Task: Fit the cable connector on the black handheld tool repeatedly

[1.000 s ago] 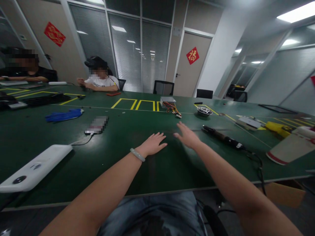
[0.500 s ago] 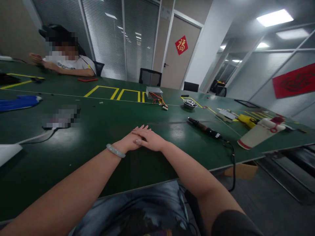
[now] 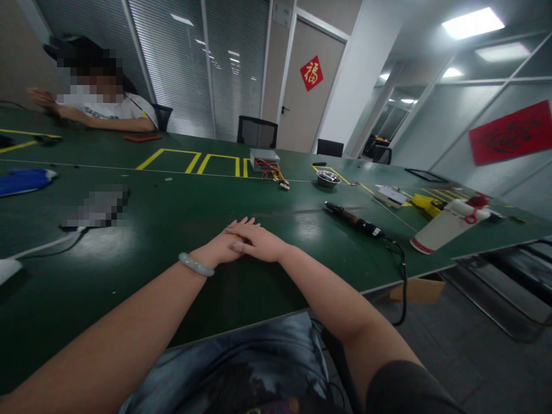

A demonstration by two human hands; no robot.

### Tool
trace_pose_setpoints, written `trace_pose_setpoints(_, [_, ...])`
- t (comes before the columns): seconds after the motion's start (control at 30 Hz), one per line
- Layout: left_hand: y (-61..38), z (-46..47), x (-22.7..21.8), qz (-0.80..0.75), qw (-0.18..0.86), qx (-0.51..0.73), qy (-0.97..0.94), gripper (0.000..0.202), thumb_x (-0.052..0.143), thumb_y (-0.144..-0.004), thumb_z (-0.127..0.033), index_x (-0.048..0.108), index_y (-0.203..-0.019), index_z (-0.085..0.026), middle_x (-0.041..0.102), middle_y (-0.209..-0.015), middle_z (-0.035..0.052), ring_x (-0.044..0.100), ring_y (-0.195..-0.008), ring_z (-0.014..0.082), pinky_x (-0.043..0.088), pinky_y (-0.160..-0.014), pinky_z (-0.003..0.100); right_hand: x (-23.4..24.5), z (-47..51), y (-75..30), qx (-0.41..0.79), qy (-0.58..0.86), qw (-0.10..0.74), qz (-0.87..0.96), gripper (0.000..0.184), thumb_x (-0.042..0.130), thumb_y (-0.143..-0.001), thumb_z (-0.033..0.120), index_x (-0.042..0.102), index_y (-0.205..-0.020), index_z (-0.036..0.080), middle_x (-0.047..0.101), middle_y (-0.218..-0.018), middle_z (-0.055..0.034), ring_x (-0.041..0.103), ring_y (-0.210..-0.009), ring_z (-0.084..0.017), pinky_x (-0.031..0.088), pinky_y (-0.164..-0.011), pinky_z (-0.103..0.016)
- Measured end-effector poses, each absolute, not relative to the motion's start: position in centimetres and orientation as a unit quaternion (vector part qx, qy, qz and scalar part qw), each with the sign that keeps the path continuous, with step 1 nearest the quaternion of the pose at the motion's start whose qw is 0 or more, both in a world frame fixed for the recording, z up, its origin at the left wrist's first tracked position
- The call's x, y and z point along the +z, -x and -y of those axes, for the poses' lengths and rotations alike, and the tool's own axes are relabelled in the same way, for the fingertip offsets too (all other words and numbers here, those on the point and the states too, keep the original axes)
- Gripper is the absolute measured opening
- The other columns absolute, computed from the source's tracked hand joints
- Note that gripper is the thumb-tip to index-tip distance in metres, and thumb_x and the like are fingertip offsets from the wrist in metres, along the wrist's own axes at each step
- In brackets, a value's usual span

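My left hand (image 3: 219,246), with a pale jade bangle (image 3: 196,265) at the wrist, rests on the green tabletop (image 3: 241,299). Its fingers stretch forward and it holds nothing. Across the back of it lies my right hand (image 3: 261,242), fingers extended flat and thumb pointing left, partly covering the left hand. Closest to the right hand is a black electric screwdriver (image 3: 351,221) with a cable, lying apart from it on the table. To the left lies a phone-like device (image 3: 97,210), blurred out, with a white cable attached.
A white tumbler (image 3: 446,227) stands at the right. Farther back are a metal bowl (image 3: 328,179), a power supply unit (image 3: 264,160) with coloured wires and a yellow object (image 3: 426,204). Blue material (image 3: 26,180) lies far left. Another person (image 3: 107,112) sits across the table.
The camera view has turned slightly to the right, so the surroundings sit farther left in the picture. Both hands keep the same overlapped pose.
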State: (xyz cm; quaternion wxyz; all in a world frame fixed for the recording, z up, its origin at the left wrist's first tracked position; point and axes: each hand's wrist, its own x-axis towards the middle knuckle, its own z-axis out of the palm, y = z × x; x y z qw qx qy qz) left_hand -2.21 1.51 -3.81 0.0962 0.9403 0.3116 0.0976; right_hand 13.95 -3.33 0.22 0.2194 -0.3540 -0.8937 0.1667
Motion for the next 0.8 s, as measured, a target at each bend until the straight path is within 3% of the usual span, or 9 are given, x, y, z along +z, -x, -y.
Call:
trace_pose_setpoints(0.27, [2.2, -1.3, -3.6, -0.319, 0.097, 0.091, -0.939, 0.060, 0.040, -0.093, -0.043, 0.027, -0.148, -0.023, 0.020, -0.155, 0.0034, 0.014, -0.143, 0.0247, 0.007, -0.115, 0.039, 0.6, 3.5, -13.8, 0.175, 0.361, 0.208, 0.892, 0.052, 0.044, -0.094, 0.047, 0.041, -0.141, 0.025, 0.044, -0.144, -0.0048, 0.038, -0.132, -0.022, 0.028, -0.109, -0.040])
trace_pose_setpoints(0.47, [1.8, -1.4, -3.4, -0.323, 0.075, 0.078, -0.940, 0.059, 0.033, -0.094, -0.048, 0.028, -0.148, -0.023, 0.019, -0.156, 0.0050, 0.015, -0.143, 0.0259, 0.009, -0.115, 0.041, 0.7, 3.5, -14.2, 0.175, 0.342, 0.224, 0.896, 0.048, 0.042, -0.093, 0.028, 0.043, -0.140, 0.023, 0.045, -0.143, -0.0039, 0.037, -0.133, -0.020, 0.026, -0.111, -0.039])
trace_pose_setpoints(0.53, [1.6, -1.4, -3.3, -0.323, 0.065, 0.089, -0.940, 0.060, 0.031, -0.094, -0.050, 0.030, -0.147, -0.021, 0.021, -0.155, 0.0066, 0.016, -0.143, 0.0249, 0.009, -0.115, 0.041, 0.7, 3.0, -15.0, 0.156, 0.351, 0.265, 0.884, 0.052, 0.043, -0.085, 0.015, 0.048, -0.136, 0.022, 0.047, -0.141, -0.0031, 0.039, -0.131, -0.018, 0.025, -0.111, -0.039])
trace_pose_setpoints(0.63, [1.6, -1.4, -3.0, -0.341, 0.072, 0.105, -0.931, 0.064, 0.026, -0.094, -0.059, 0.030, -0.147, -0.021, 0.021, -0.155, 0.0075, 0.015, -0.143, 0.0249, 0.011, -0.115, 0.043, 0.8, 2.1, -17.7, 0.092, 0.427, 0.397, 0.807, 0.059, 0.036, -0.071, 0.003, 0.061, -0.121, 0.024, 0.054, -0.134, -0.0009, 0.044, -0.126, -0.017, 0.027, -0.110, -0.039])
trace_pose_setpoints(0.73, [1.7, -1.2, -2.6, -0.349, 0.095, 0.094, -0.928, 0.066, 0.024, -0.093, -0.063, 0.028, -0.147, -0.024, 0.018, -0.155, 0.0060, 0.013, -0.144, 0.0245, 0.012, -0.115, 0.044, 0.8, 1.2, -21.9, 0.030, 0.503, 0.518, 0.691, 0.055, 0.032, -0.064, 0.004, 0.070, -0.099, 0.021, 0.063, -0.120, -0.0014, 0.053, -0.115, -0.017, 0.035, -0.104, -0.037])
trace_pose_setpoints(0.8, [1.8, -1.1, -2.4, -0.345, 0.107, 0.089, -0.928, 0.066, 0.024, -0.093, -0.063, 0.026, -0.148, -0.026, 0.017, -0.155, 0.0046, 0.012, -0.144, 0.0235, 0.011, -0.115, 0.043, 0.6, 0.9, -25.4, 0.017, 0.562, 0.545, 0.622, 0.048, 0.032, -0.062, 0.008, 0.071, -0.088, 0.019, 0.068, -0.105, -0.0030, 0.060, -0.099, -0.017, 0.043, -0.093, -0.034])
